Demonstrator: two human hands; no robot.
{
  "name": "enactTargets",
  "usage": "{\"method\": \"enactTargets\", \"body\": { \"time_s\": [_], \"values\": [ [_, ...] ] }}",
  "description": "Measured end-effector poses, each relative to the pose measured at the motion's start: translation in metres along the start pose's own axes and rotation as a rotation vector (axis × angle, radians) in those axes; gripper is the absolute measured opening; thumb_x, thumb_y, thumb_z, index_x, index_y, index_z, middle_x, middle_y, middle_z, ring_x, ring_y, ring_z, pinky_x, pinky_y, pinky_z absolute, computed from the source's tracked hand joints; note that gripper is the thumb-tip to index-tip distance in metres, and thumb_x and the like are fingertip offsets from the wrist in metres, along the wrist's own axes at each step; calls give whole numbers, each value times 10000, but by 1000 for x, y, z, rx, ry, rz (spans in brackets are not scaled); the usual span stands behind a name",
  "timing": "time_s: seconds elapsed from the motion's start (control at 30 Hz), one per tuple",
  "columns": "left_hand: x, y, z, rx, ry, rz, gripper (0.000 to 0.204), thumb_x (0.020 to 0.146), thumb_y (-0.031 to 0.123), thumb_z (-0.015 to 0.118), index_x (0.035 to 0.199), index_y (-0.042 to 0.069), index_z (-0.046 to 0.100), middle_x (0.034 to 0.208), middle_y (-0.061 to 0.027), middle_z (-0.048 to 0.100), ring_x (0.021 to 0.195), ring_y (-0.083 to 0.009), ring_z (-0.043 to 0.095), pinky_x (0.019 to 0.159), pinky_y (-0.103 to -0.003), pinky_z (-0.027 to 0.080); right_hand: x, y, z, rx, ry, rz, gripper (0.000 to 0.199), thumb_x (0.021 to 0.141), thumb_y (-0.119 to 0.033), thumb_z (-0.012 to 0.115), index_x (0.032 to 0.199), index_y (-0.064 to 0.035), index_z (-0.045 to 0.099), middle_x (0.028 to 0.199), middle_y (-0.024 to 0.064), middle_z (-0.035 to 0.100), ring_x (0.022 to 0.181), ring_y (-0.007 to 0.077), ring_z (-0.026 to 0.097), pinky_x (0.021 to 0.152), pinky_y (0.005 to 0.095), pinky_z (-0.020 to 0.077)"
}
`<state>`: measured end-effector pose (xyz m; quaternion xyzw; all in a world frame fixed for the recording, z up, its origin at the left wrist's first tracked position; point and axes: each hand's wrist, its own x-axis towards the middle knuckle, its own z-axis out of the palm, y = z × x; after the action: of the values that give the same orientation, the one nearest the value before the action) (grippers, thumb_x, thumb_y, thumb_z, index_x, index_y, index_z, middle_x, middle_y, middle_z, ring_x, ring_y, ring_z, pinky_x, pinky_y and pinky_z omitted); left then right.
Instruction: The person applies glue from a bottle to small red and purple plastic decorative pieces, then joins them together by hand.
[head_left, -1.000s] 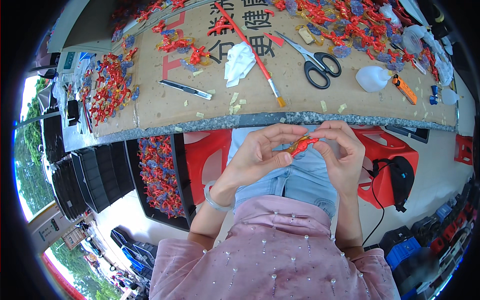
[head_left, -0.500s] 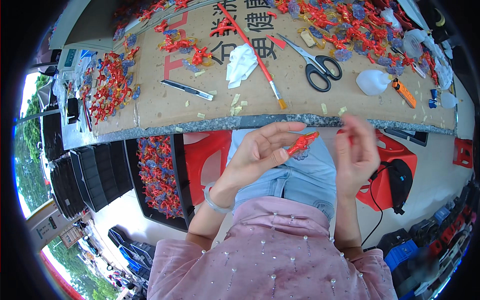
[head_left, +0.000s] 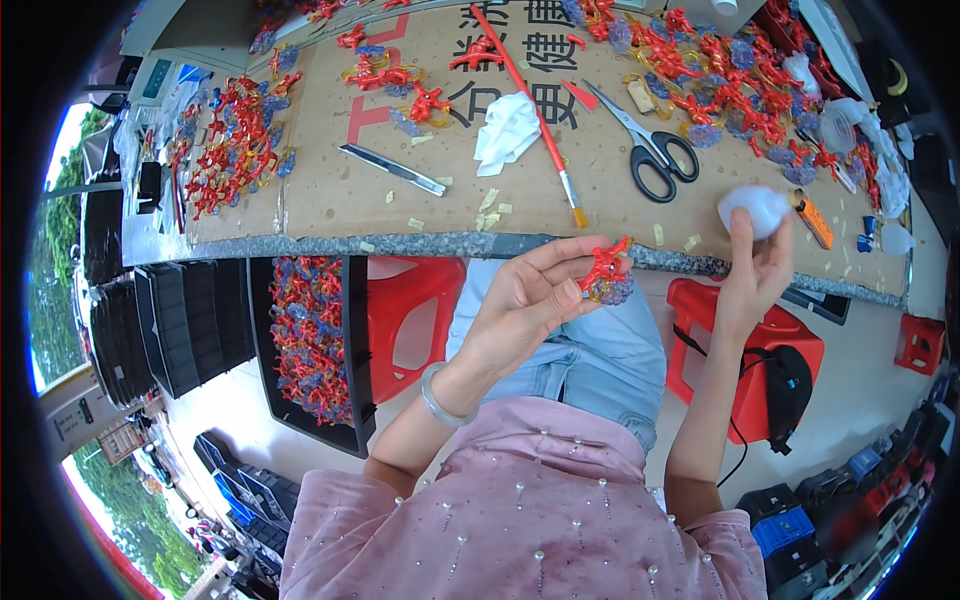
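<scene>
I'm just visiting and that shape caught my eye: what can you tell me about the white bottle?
The white bottle is rounded, seemingly translucent plastic, with a narrow yellowish tip. It lies sideways, tip pointing right, close to an orange tool. The right hand grasps it between thumb and fingers, over the table. Whether it also touches the tabletop is unclear.

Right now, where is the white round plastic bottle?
Head view, upper right: the bottle is in the right hand, right of the black-handled metal scissors.

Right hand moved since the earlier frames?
Yes. Right hand went forward and rightward relative to the table edge, now at the white bottle.
</scene>
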<state>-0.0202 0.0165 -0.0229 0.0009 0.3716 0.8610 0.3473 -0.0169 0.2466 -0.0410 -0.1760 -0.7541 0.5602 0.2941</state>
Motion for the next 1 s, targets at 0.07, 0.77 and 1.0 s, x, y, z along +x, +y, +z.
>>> {"method": "enactTargets", "body": {
  "time_s": [0.07, 0.77, 1.0],
  "values": [
    [0, -1, -2, 43, 20, 32, 611, 892, 189, 648, 1360, -89, 369, 1299, -265, 509, 1230, -300, 515, 1025, -407, 430, -12, -18, -3, 148, -16, 39, 441, 870, -67, 636, 1248, 79, 462, 1064, 182, 614, 978, 186, 589, 885, 300, 447],
    [-10, 4, 11, 438, 81, 387, 462, 889, -6, 591, 1315, -83, 431, 1319, -173, 502, 1280, -239, 452, 1100, -361, 326, -74, -43, -16, 506, -180, 441, 344, 685, -147, 729, 935, 52, 603, 872, 67, 597, 767, 111, 573, 700, 225, 450],
    [-9, 4, 11, 492, 84, 395, 444, 875, -37, 585, 1301, -64, 466, 1306, -162, 524, 1265, -227, 469, 1095, -344, 327, -76, -32, -21, 429, -259, 296, 344, 766, -120, 660, 1039, 64, 559, 1021, 153, 581, 695, 134, 555, 581, 227, 422]
  ]
}}
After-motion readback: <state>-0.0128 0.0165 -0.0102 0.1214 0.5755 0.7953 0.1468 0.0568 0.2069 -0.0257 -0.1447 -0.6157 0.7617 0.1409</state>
